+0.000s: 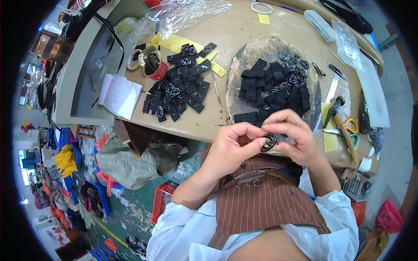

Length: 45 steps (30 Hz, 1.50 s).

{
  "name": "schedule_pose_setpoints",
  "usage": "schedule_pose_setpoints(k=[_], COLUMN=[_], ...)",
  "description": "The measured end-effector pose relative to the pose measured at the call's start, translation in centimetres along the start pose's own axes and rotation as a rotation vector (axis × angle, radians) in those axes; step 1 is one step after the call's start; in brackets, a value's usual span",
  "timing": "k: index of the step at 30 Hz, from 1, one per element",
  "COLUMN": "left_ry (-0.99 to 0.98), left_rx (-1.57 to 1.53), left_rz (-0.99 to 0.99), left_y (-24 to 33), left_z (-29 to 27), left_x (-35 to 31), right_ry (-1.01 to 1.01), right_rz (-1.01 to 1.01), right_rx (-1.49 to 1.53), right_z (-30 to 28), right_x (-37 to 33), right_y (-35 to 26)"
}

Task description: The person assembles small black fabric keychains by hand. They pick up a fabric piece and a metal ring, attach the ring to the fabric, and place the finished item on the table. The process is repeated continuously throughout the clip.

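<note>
In front of my apron, my left hand (pixel 235 145) pinches a small dark metal ring buckle (pixel 269 142) between thumb and fingers. My right hand (pixel 298 137) closes on the buckle from the other side, its thumb at the edge and its fingers curled over the top. Just beyond lies a round worn block (pixel 239 56), heaped with black strap tabs (pixel 254 78) and loose shiny ring buckles (pixel 292 67). To the left is a pile of black tabs with rings fitted (pixel 176 89). Whether a tab is also between my fingers is hidden.
A thin pointed tool (pixel 216 89) lies between the piles. At right are a hammer (pixel 344 128), scissors (pixel 350 132) and a metal ruler (pixel 333 89). A red tin (pixel 159 71) and a notebook (pixel 119 95) stand left. Below the table edge is a red crate (pixel 162 200).
</note>
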State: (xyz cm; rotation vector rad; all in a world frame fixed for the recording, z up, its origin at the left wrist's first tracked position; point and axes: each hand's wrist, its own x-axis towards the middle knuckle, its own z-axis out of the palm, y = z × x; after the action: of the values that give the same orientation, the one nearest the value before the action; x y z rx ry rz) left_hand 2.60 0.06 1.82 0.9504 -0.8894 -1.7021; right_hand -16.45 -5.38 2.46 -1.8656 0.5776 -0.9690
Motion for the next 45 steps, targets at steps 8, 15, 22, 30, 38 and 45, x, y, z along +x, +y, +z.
schedule_pose_setpoints(k=[8,15,22,30,38,45], left_ry=[-0.042,-0.023,0.572,0.276,0.088,0.074], left_rx=[0.030,0.204,1.210,0.417,0.031,0.037], left_rz=[-0.080,-0.059,0.441,0.198,0.192,0.193], left_y=[-0.9,-3.0,-2.5,-1.8,-0.1,-0.2], left_z=[-0.1,-1.2,-2.4,-3.9,2.3,2.8], left_x=[0.1,2.8,10.9,8.7,2.1,1.2], right_ry=[-0.073,0.049,0.249,0.226,0.210,0.205], right_rz=[-0.116,0.050,0.288,0.174,-0.034,-0.076], right_rx=[0.061,0.167,0.533,0.484,0.293,0.162], right_z=[-0.4,-0.6,0.2,-0.8,0.5,-0.3], right_x=[-0.6,-3.2,-4.2,-3.7,-1.4,-1.9], right_y=[0.9,2.0,0.5,1.6,0.8,0.7])
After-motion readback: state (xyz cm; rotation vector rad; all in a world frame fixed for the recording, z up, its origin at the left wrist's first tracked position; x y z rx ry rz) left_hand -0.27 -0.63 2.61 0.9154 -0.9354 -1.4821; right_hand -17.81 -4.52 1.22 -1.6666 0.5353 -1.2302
